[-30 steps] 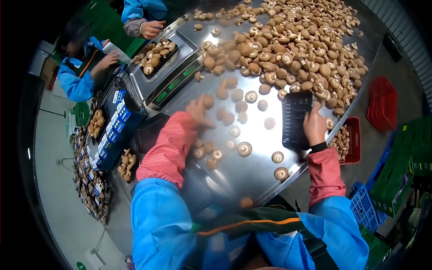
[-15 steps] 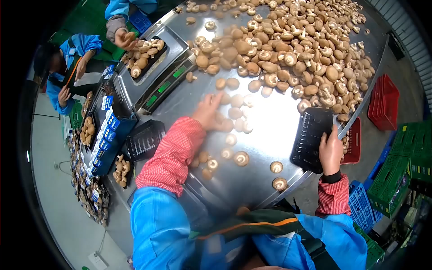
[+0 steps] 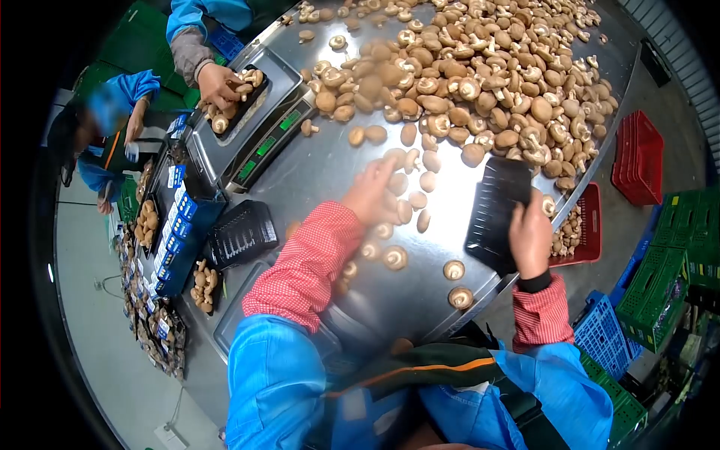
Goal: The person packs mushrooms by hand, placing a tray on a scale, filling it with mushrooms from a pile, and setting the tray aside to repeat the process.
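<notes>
My left hand (image 3: 370, 192) reaches over the steel table (image 3: 427, 296), among loose mushrooms; it is smeared by motion, and whether its fingers hold anything is unclear. My right hand (image 3: 531, 234) is closed on the edge of a black plastic tray (image 3: 498, 214), which is tilted near the table's right edge with no mushrooms seen in it. Small mushrooms (image 3: 428, 181) lie between the tray and my left hand. A large heap of mushrooms (image 3: 510, 67) spreads beyond both hands.
A scale (image 3: 262, 142) stands at the left, where a co-worker's hand (image 3: 217, 86) touches mushrooms in a tray. Another black tray (image 3: 241, 234) lies nearer me. A second co-worker (image 3: 112, 135) is farther left. Red crates (image 3: 637, 157) and green crates (image 3: 652, 300) stand at the right.
My left hand has moved right and slightly forward, and mushrooms near it have shifted. The tray in my right hand has moved a little left. The co-worker's hand has lowered onto the scale's tray.
</notes>
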### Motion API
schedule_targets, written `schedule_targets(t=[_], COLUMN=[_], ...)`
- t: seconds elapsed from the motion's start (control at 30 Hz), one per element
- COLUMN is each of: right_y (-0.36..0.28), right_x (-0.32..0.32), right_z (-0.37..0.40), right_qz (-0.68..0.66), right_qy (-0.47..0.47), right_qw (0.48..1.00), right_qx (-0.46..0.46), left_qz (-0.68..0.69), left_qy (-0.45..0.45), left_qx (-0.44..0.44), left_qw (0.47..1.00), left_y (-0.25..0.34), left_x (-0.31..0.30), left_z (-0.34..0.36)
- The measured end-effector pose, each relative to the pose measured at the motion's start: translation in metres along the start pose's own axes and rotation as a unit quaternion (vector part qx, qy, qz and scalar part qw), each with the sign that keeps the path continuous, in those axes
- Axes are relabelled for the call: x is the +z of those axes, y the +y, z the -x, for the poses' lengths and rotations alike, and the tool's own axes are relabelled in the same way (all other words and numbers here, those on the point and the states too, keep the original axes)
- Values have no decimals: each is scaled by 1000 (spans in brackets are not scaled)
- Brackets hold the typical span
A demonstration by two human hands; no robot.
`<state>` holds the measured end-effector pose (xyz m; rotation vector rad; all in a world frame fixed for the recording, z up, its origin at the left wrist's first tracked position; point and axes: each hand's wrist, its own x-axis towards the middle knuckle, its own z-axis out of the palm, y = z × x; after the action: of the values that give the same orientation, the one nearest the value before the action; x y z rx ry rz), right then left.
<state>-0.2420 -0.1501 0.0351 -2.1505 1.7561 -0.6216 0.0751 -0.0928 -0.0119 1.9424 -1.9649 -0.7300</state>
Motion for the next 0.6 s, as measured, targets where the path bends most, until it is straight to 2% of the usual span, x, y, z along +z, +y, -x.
schedule_targets(t=[0.07, 0.1, 0.13, 0.23, 0.33, 0.37, 0.4, 0.47, 0.5, 0.6], right_y=[26, 30, 37, 31, 0, -4, -7, -11, -12, 0], right_x=[-1, 1, 14, 68, 103, 116, 126, 134, 136, 157], right_z=[2, 1, -3, -19, -34, -37, -39, -41, -38, -29], right_qz=[51, 91, 78, -21, -92, -156, -218, -327, -370, -496], right_qy=[27, -8, -1, -4, -45, -48, -51, -123, -123, -146], right_qw=[998, 996, 996, 999, 993, 985, 973, 937, 921, 849], right_qx=[-23, -6, -40, -48, -59, -57, -56, 2, 18, 107], left_qz=[4, 3, 1, 71, 9, 52, 130, 286, 249, 185], left_qy=[11, 10, 10, -11, -8, -13, 11, 57, 52, 124], left_qx=[-5, -19, -33, -28, 14, 5, 19, 49, -10, 22], left_qw=[1000, 1000, 999, 997, 1000, 999, 991, 955, 967, 975], left_y=[3, 7, 12, 24, 17, 21, 25, 36, 45, 82], left_x=[2, 3, 2, -4, 6, 8, 11, 23, 31, 38], left_z=[-1, -2, -4, -9, -13, -12, -13, -17, -14, -10])
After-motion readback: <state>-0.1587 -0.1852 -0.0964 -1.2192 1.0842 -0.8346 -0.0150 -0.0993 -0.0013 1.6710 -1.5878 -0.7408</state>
